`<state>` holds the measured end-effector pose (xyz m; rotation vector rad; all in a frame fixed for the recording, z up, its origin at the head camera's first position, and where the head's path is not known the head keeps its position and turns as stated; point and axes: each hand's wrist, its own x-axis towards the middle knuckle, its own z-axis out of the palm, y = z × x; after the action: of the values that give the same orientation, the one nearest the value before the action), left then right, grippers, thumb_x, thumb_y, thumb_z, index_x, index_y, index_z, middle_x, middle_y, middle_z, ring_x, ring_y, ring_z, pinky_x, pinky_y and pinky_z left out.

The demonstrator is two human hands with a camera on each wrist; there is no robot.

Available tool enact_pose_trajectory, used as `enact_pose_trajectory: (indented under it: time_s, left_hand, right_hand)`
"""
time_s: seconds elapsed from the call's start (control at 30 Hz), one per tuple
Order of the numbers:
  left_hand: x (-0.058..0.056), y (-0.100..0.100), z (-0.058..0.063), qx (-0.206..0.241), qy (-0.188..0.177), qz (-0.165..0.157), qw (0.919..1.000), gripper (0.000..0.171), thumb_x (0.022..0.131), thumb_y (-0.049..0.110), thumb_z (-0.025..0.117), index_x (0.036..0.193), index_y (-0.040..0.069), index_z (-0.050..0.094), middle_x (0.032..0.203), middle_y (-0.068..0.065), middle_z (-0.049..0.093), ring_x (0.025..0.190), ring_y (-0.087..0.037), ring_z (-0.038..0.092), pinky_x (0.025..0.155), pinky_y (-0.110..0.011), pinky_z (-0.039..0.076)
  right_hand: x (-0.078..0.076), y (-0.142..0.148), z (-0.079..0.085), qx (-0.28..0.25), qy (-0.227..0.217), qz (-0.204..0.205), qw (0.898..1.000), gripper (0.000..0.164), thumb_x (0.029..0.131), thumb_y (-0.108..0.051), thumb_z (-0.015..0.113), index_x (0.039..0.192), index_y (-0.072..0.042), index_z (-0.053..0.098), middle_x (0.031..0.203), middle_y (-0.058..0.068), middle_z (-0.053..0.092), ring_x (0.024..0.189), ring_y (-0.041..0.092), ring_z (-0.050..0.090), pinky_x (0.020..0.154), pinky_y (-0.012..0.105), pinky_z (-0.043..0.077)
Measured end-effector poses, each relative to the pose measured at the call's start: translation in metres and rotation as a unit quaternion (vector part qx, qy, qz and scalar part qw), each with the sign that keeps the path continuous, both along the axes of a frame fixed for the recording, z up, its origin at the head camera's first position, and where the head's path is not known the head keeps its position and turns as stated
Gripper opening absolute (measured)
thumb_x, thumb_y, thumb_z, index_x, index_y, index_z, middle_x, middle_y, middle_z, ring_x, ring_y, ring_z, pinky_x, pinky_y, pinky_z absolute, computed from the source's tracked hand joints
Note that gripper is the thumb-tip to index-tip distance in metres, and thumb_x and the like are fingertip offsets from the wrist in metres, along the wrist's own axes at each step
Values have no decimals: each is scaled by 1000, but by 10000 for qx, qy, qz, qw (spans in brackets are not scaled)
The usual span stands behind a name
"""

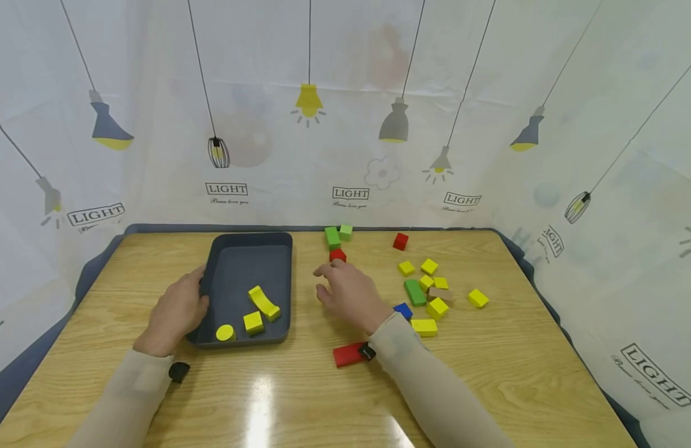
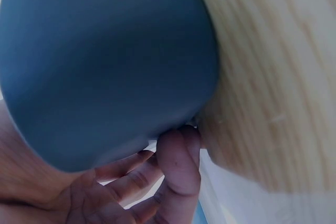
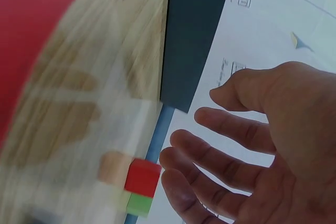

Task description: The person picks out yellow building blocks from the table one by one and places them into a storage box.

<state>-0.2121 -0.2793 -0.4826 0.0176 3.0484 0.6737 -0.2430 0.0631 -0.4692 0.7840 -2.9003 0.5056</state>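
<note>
A dark grey tray [image 1: 250, 258] lies on the left of the table, and my left hand [image 1: 174, 311] grips its left side. Inside it are a yellow arched block [image 1: 264, 303], a yellow cube [image 1: 253, 323] and a yellow round block [image 1: 225, 333]. In the left wrist view the tray's outer wall [image 2: 110, 66] fills much of the picture, with fingers [image 2: 178, 169] at its rim. My right hand [image 1: 348, 295] holds nothing, its fingers loosely bent and spread. Just past its fingertips is a red block [image 1: 337, 254], also in the right wrist view [image 3: 143, 177].
Green blocks [image 1: 332, 238] stand behind the red one. A second red block [image 1: 401, 241] is farther right. Several yellow blocks [image 1: 437, 308], a green block [image 1: 415, 292], a brown one [image 1: 439, 294] and a blue one [image 1: 403, 310] lie right. A long red block [image 1: 347, 354] lies below my right wrist.
</note>
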Motion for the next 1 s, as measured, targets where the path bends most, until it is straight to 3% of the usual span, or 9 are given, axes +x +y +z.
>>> enact_pose_trajectory:
  time_s: [0.1,0.43,0.6,0.73,1.0]
  left_hand:
    - [0,0,1,-1,13,-6,10000,68,97,4,56,156,-1,25,142,-35,43,112,-48,56,76,-55,53]
    - [-2,2,1,-24,38,-15,10000,67,96,4,57,156,-3,26,142,-36,42,115,-50,54,80,-57,51]
    - [-2,2,1,-30,51,-18,10000,67,96,3,57,155,-4,26,142,-36,43,115,-50,54,80,-57,51]
    - [-2,2,0,-33,44,-21,10000,67,96,4,57,155,-4,26,141,-36,43,114,-50,55,79,-57,51]
    - [-1,1,0,-38,31,-1,10000,68,96,4,58,156,-3,25,143,-36,42,113,-49,55,77,-55,52]
  right_hand:
    - [-4,7,-1,-79,-100,-141,9998,32,97,-30,67,126,-19,67,114,0,61,90,14,54,79,32,53]
    - [-16,37,-3,-91,76,-498,9987,31,97,-31,65,126,-20,69,111,3,63,82,15,54,62,32,50]
    - [-20,55,-3,-363,78,-572,9977,30,97,-26,65,124,-15,69,113,7,64,76,19,54,62,33,49]
    - [-23,68,-2,-387,-13,-861,9955,30,97,-28,65,125,-17,68,118,6,61,80,18,55,68,36,52]
    - [-31,93,0,-337,-80,-1251,9915,31,96,-29,66,124,-17,68,119,8,58,88,23,54,68,38,52]
